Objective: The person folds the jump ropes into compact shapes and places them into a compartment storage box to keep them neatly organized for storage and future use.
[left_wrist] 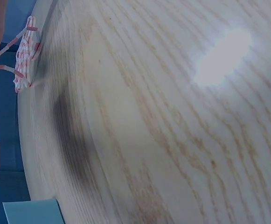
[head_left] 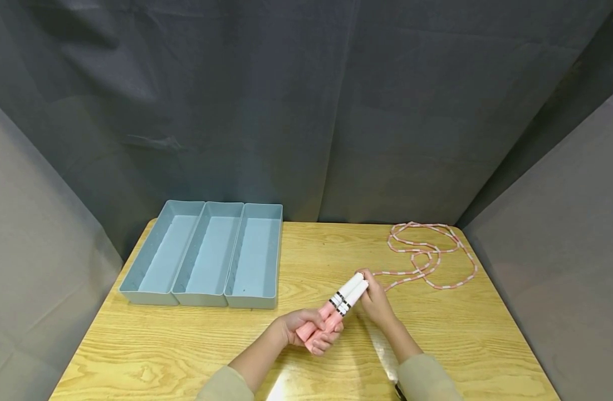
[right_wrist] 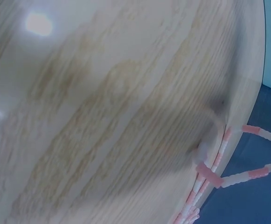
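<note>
A jump rope has two pink-and-white handles [head_left: 342, 301] with black bands, lying side by side. My left hand [head_left: 298, 324] grips both handles around their pink ends, fingers curled beneath and thumb on top. At the white ends my right hand [head_left: 376, 301] holds the tips where the cord comes out; its fingertips are partly hidden. Pink and white beaded cord [head_left: 396, 273] runs from there to loose loops on the table's right side. The left wrist view shows a bunch of the beaded cord [left_wrist: 25, 58], and the right wrist view shows two beaded strands [right_wrist: 235, 179] rising off the table.
Three blue-grey bins [head_left: 251, 302] stand side by side on the left of the wooden table [head_left: 331, 245]. A shiny pale strip [head_left: 383, 348] lies by the right forearm. Dark curtain [head_left: 306, 111] hangs behind, with grey panels [head_left: 562, 234] on both sides.
</note>
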`<state>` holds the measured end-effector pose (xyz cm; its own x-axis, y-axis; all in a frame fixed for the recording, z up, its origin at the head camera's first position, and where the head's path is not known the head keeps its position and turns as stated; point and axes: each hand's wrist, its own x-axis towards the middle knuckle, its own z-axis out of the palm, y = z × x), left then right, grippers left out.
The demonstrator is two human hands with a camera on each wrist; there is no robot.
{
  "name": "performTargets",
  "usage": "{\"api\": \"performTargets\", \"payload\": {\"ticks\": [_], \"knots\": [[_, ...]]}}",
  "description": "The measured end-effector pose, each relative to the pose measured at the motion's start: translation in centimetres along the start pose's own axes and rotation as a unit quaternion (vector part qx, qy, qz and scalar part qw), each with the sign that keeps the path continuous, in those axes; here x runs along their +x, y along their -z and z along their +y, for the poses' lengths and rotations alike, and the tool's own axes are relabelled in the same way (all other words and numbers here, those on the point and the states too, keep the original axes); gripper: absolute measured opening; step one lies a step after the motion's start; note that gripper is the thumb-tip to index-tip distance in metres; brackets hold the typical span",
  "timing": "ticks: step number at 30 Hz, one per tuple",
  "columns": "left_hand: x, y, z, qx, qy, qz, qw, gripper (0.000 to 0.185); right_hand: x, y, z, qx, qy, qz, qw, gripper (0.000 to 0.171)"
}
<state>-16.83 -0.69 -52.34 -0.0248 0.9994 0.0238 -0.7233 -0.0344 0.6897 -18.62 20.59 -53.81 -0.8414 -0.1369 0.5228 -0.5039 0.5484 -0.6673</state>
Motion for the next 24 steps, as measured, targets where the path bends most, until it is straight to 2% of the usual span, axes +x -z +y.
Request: {"api": "performTargets", "payload": {"ticks": [11, 14, 17, 21, 24], "knots": [[-0.3, -0.3, 0.5, 0.014, -0.019, -0.004, 0.9997, 0.021, -0.4, -0.5, 0.2, 0.005, 0.017, 0.005, 1.0, 0.016], [-0.4, -0.3, 0.7, 0.015, -0.03, -0.002, 0.9994, 0.02, -0.2, 0.0, -1.4, 0.019, -0.003, -0.001, 1.0, 0.015], [-0.4, -0.2, 0.9, 0.017, -0.039, -0.003, 0.9991, 0.021, -0.3, 0.0, -1.4, 0.024, -0.019, -0.004, 1.0, 0.014], [-0.5, 0.0, 0.9, 0.017, -0.05, -0.003, 0.9986, 0.02, -0.4, -0.3, -1.1, 0.03, -0.003, 0.005, 1.0, 0.011], [-0.5, 0.0, 0.9, 0.018, -0.065, 0.003, 0.9977, 0.021, -0.2, 0.1, -2.6, 0.043, 0.007, 0.008, 0.999, 0.011]]}}
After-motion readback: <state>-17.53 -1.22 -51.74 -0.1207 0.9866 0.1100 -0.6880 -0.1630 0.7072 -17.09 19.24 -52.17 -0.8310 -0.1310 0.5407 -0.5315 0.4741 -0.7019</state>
